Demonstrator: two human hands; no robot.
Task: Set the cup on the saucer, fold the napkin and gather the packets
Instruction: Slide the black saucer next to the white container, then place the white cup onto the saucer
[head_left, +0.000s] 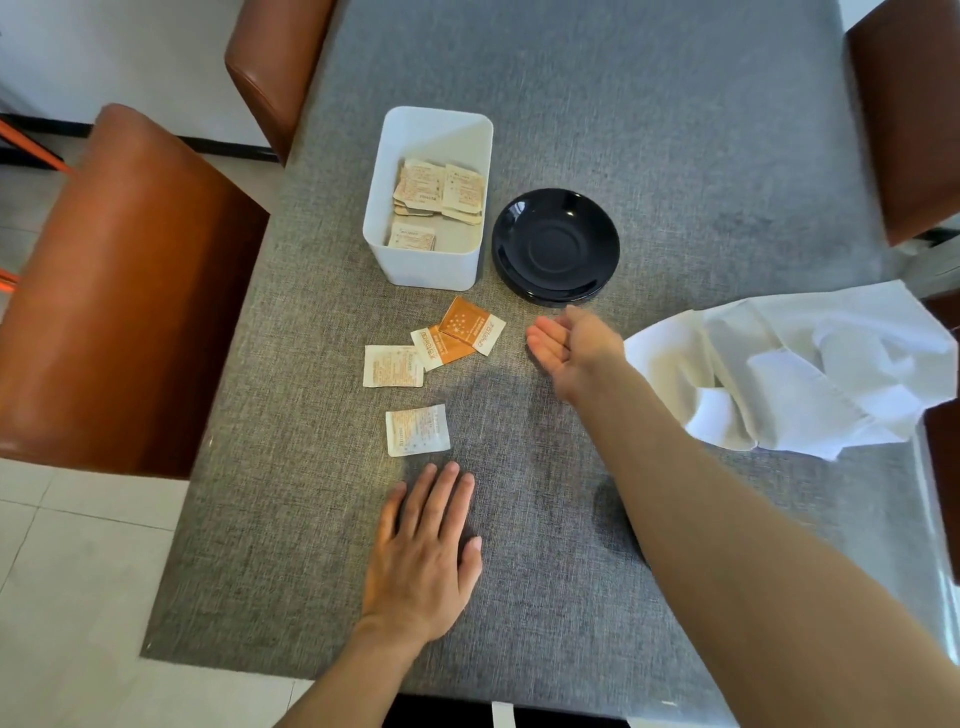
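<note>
Four loose packets (432, 358) lie on the grey surface (675, 130) in front of the white box (423, 265), which already holds several. The right hand (571, 351) hovers open and empty beside them; the left hand (421, 556) rests flat, fingers (441, 493) spread, holding nothing. Sweeping carelessly could push packets off the edge. The black saucer (556, 244) stands empty, no cup is visible, and the napkin (795, 364) lies crumpled at the right.

Brown chairs (119, 291) beside grey table (675, 130).
</note>
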